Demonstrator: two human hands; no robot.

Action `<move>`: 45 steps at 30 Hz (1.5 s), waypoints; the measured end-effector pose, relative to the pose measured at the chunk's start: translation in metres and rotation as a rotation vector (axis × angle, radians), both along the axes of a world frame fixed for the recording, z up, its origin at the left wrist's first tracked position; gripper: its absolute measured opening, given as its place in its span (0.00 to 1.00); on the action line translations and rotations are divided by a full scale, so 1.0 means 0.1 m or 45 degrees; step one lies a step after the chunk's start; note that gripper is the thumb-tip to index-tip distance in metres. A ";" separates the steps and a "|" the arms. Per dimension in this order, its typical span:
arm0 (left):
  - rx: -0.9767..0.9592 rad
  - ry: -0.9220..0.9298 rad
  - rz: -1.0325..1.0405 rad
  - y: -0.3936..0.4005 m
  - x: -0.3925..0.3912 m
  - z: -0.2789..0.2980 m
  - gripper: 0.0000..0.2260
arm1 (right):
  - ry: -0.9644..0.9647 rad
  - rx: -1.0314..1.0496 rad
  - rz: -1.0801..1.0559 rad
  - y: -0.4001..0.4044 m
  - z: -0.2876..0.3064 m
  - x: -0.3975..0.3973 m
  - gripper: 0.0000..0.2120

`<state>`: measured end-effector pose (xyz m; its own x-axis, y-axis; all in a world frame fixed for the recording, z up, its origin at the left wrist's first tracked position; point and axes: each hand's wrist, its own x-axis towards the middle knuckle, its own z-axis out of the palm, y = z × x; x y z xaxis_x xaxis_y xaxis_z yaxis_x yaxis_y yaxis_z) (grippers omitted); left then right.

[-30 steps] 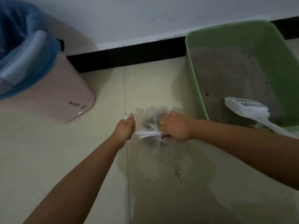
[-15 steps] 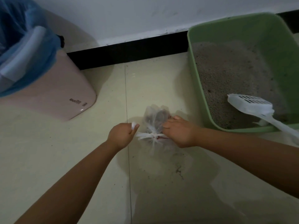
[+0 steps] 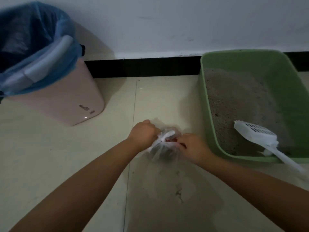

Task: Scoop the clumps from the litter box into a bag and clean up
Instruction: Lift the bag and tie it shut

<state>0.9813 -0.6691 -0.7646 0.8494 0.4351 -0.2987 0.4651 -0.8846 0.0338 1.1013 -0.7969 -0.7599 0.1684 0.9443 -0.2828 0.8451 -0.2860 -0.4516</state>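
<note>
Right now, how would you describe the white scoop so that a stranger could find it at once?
Look at the green litter box standing by the wall on the right. The white scoop lies in its near corner on the grey litter, its handle sticking out over the rim. It is the only slotted white plastic thing there.

Both hands, left [image 3: 143,133] and right [image 3: 192,146], grip knotted bag [image 3: 164,148] beside litter box [image 3: 207,101].

I see a pale tiled floor [image 3: 50,156]. On it: a pink bin [image 3: 66,97] upper left, a green litter box [image 3: 210,114] at right, and a clear bag [image 3: 160,153] at centre.
</note>
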 end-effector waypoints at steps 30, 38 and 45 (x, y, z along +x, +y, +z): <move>-0.026 -0.841 1.229 2.12 -1.78 2.22 0.07 | -0.038 0.489 0.014 3.21 2.17 -1.56 0.12; 0.039 -0.552 1.134 2.06 -1.98 1.82 0.12 | -0.243 0.233 0.321 3.21 1.76 -1.79 0.14; 0.259 -0.236 1.013 1.72 -2.05 2.04 0.16 | -0.362 0.225 0.425 2.81 1.83 -1.69 0.23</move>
<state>0.7767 -0.4971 -0.5605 0.2944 0.9550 -0.0355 0.9551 -0.2927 0.0463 0.9321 -0.5157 -0.5767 -0.1047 0.9895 -0.0997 0.9751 0.0824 -0.2058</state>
